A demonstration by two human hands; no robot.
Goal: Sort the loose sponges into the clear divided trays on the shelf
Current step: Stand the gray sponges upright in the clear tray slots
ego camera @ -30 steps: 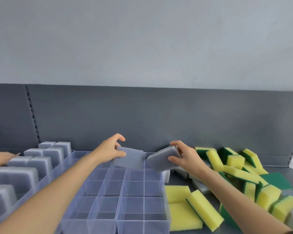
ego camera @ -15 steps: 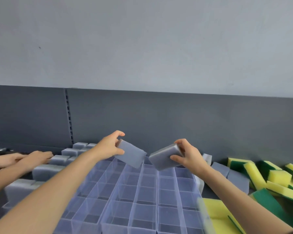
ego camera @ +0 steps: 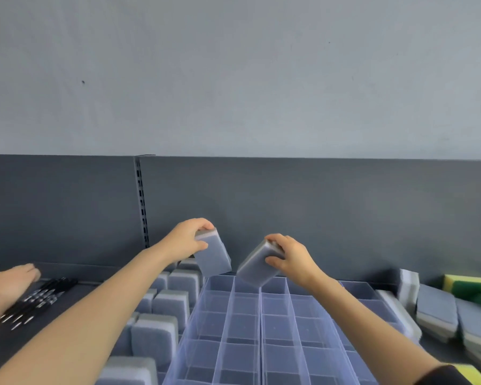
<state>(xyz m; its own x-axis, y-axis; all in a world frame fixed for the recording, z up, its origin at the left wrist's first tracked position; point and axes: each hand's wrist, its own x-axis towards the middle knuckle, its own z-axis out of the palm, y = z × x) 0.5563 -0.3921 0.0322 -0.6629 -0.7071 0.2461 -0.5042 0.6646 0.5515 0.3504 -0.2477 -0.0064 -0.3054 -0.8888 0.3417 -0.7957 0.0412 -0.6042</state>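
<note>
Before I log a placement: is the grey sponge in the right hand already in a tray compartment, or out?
Out. The right hand holds the grey sponge tilted, in the air above the clear tray's far row.

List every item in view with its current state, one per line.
left hand: gripping a grey sponge, held above the trays
right hand: gripping a second grey sponge, tilted
clear divided tray: compartments empty
left tray: filled with upright grey sponges
loose sponges: piled at right
pens: lying flat
</note>
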